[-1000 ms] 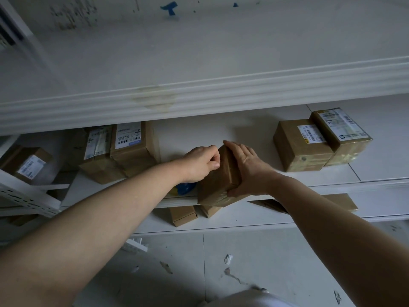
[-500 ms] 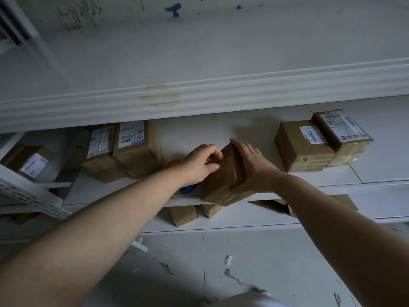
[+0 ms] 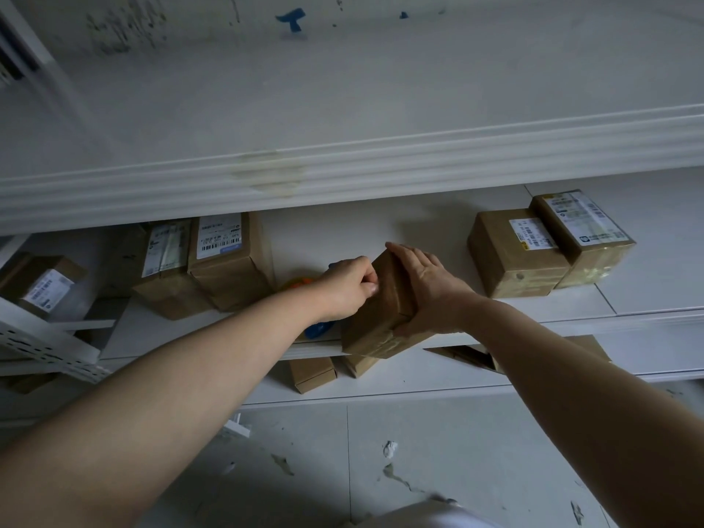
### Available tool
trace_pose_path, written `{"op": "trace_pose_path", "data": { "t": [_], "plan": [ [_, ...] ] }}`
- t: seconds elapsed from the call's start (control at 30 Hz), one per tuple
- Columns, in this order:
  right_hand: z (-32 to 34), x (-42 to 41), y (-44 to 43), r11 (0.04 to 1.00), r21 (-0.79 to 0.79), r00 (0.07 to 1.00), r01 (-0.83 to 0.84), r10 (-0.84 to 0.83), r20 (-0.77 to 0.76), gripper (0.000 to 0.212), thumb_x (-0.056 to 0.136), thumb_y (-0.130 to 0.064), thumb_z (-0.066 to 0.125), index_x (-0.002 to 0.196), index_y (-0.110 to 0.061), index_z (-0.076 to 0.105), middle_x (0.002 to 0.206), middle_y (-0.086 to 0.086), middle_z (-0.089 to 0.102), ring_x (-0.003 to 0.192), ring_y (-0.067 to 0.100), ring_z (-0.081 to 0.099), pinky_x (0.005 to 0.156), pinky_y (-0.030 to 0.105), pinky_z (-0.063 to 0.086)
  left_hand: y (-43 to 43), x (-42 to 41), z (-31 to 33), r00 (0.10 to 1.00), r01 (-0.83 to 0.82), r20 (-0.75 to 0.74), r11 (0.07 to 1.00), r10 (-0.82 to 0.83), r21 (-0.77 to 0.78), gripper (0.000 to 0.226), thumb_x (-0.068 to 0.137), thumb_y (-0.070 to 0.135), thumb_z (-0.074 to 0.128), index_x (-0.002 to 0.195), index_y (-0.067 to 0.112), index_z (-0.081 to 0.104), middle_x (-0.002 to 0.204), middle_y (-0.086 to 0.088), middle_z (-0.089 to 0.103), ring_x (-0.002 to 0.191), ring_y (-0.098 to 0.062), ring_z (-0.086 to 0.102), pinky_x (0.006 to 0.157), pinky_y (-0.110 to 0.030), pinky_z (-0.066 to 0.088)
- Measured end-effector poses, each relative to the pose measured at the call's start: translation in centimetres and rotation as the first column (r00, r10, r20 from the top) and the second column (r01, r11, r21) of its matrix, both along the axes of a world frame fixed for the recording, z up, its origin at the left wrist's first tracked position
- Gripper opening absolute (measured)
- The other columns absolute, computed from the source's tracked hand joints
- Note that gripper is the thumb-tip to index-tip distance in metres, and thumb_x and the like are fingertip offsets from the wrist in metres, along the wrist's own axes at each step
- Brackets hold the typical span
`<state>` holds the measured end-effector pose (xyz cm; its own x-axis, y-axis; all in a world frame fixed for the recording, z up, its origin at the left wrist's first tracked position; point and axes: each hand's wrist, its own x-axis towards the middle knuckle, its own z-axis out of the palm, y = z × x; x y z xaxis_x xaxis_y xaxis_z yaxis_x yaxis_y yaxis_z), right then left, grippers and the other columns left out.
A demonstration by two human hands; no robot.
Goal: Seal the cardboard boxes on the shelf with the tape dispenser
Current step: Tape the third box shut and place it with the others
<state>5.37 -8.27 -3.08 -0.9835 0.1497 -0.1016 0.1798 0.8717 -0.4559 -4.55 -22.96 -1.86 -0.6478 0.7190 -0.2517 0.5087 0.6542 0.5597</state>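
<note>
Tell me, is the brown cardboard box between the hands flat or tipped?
Tipped: the brown cardboard box slants, far end raised, in the right hand.

We can read no text. White barcode labels (image 3: 219,236) sit on the left boxes (image 3: 228,276) and on the two right boxes (image 3: 510,268), but their print is too small for us.

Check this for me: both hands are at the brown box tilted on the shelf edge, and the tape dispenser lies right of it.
Wrong on the side. The head view shows the tape dispenser left of the brown box, partly behind the left hand; the right hand holds that box.
</note>
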Motion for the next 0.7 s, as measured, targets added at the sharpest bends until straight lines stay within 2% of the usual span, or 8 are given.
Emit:
{"op": "trace_pose_path", "data": {
  "t": [0.13, 0.27, 0.4, 0.5, 0.6, 0.7],
  "plan": [
    [0.0, -0.4, -0.1, 1.0, -0.025, 1.0, 0.014, -0.014, 0.0, 0.132, 0.054, -0.039, 0.09, 0.152, -0.029, 0.002, 0.153, -0.004, 0.022, 0.14, 0.022, 0.019, 0.108, 0.044, 0.039, -0.4, -0.2, -0.1, 0.98, -0.082, 0.187, 0.994, 0.066, 0.079, 0.003, 0.096, 0.022, 0.054, 0.094, 0.024, 0.052, 0.099, -0.006, 0.058, 0.095, -0.023, 0.058, 0.089, -0.042, 0.052],
    [-0.1, -0.4, -0.1, 1.0, -0.023, 1.0, -0.004, 0.004, 0.007, 0.131, 0.056, -0.037, 0.089, 0.153, -0.027, 0.001, 0.154, -0.002, 0.021, 0.141, 0.023, 0.018, 0.11, 0.042, 0.035, -0.9, -0.5, 0.2, 0.987, -0.015, 0.158, 0.997, 0.002, 0.079, 0.006, 0.091, 0.017, 0.062, 0.096, 0.018, 0.058, 0.103, -0.003, 0.059, 0.098, -0.021, 0.058, 0.088, -0.036, 0.051],
    [0.0, -0.5, -0.2, 1.0, -0.027, 1.0, -0.005, 0.005, 0.003, 0.13, 0.057, -0.036, 0.089, 0.153, -0.027, 0.001, 0.154, -0.001, 0.02, 0.141, 0.024, 0.016, 0.111, 0.043, 0.034, -1.0, -0.5, 0.0, 0.996, -0.048, 0.078, 0.997, 0.043, 0.059, 0.015, 0.09, 0.007, 0.057, 0.091, 0.022, 0.056, 0.103, -0.003, 0.059, 0.096, -0.022, 0.057, 0.085, -0.037, 0.053],
    [-0.1, -0.3, 0.0, 1.0, -0.03, 1.0, -0.005, 0.005, 0.005, 0.131, 0.057, -0.036, 0.089, 0.153, -0.027, 0.001, 0.154, -0.002, 0.02, 0.141, 0.023, 0.016, 0.11, 0.042, 0.034, -1.2, -0.2, -0.2, 0.977, -0.076, 0.205, 0.996, 0.063, 0.056, 0.018, 0.093, 0.006, 0.056, 0.103, 0.02, 0.052, 0.105, -0.008, 0.061, 0.098, -0.025, 0.061, 0.088, -0.044, 0.055],
    [0.0, -0.2, 0.2, 0.999, -0.039, 1.0, -0.002, 0.003, 0.008, 0.132, 0.054, -0.036, 0.09, 0.152, -0.028, 0.001, 0.153, -0.002, 0.021, 0.141, 0.023, 0.018, 0.11, 0.041, 0.034, -1.5, -0.4, 1.9, 0.908, -0.08, 0.416, 0.995, 0.046, 0.063, 0.021, 0.093, -0.001, 0.056, 0.109, 0.011, 0.055, 0.1, -0.013, 0.062, 0.088, -0.023, 0.063, 0.075, -0.034, 0.058],
    [0.2, -0.6, -0.2, 0.999, -0.017, 0.999, -0.046, 0.046, 0.012, 0.134, 0.054, -0.036, 0.091, 0.152, -0.03, 0.0, 0.154, -0.004, 0.019, 0.142, 0.021, 0.017, 0.111, 0.039, 0.032, -2.5, -1.7, 4.5, 0.876, -0.061, 0.479, 0.998, 0.055, -0.002, 0.021, 0.089, -0.002, 0.059, 0.108, 0.006, 0.062, 0.086, -0.009, 0.061, 0.073, -0.014, 0.058, 0.062, -0.025, 0.05]
  ]
}}
